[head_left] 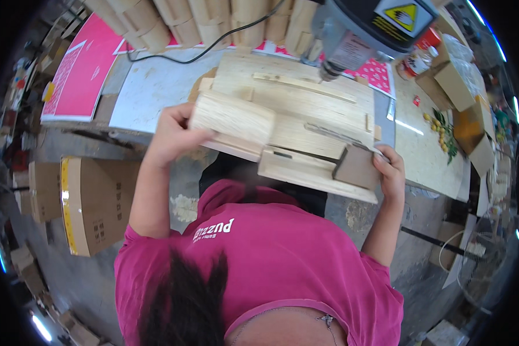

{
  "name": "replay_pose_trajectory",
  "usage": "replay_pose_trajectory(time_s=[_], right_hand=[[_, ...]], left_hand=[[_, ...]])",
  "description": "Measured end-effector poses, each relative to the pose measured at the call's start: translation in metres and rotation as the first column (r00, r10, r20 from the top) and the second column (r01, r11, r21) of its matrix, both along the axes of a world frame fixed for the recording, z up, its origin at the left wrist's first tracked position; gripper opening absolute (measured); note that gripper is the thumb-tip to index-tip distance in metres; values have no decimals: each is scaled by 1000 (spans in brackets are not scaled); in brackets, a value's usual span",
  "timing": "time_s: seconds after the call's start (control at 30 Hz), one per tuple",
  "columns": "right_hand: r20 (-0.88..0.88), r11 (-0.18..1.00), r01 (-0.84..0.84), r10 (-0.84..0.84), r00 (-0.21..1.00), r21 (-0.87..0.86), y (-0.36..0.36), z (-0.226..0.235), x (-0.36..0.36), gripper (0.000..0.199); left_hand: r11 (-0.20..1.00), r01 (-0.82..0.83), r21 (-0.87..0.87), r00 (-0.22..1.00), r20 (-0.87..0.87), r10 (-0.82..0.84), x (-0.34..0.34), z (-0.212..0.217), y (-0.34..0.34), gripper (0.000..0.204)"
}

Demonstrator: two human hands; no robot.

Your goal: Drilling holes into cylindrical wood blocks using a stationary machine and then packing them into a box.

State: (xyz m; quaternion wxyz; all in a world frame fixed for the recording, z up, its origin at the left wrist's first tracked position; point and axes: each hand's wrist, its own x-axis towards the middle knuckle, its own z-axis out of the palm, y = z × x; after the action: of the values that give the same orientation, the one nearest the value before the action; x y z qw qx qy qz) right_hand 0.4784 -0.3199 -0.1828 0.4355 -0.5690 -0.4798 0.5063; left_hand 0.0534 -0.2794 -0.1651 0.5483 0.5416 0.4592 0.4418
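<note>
My left hand (172,134) grips a pale rectangular wood block (232,120) by its left end and holds it over a wooden jig board (305,104). My right hand (391,172) rests at the board's near right corner, fingers against a small brown block (356,167) fixed there. A drill press head (360,32) hangs above the board's far edge, its chuck (330,70) pointing down at the wood. Thin wooden strips lie fastened across the board.
A white worktable (155,86) carries the jig. Stacked pale wood blocks (213,20) line the back. Pink printed sheets (78,72) lie at left, cardboard boxes (95,202) on the floor below, open boxes (461,86) at right. A black cable (213,46) crosses the table.
</note>
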Motion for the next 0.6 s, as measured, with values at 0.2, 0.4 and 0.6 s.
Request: replay_pose_trajectory(time_s=[0.2, 0.4, 0.6], right_hand=[[220, 938, -323, 292, 931, 125, -21, 31, -68, 24], [167, 912, -251, 206, 964, 325, -16, 38, -94, 22], [85, 881, -318, 309, 947, 351, -9, 21, -100, 24]], left_hand=[[850, -316, -421, 905, 134, 403, -34, 19, -31, 28], [828, -389, -404, 893, 57, 447, -36, 33, -61, 33], [834, -335, -438, 923, 23, 383, -12, 31, -63, 37]])
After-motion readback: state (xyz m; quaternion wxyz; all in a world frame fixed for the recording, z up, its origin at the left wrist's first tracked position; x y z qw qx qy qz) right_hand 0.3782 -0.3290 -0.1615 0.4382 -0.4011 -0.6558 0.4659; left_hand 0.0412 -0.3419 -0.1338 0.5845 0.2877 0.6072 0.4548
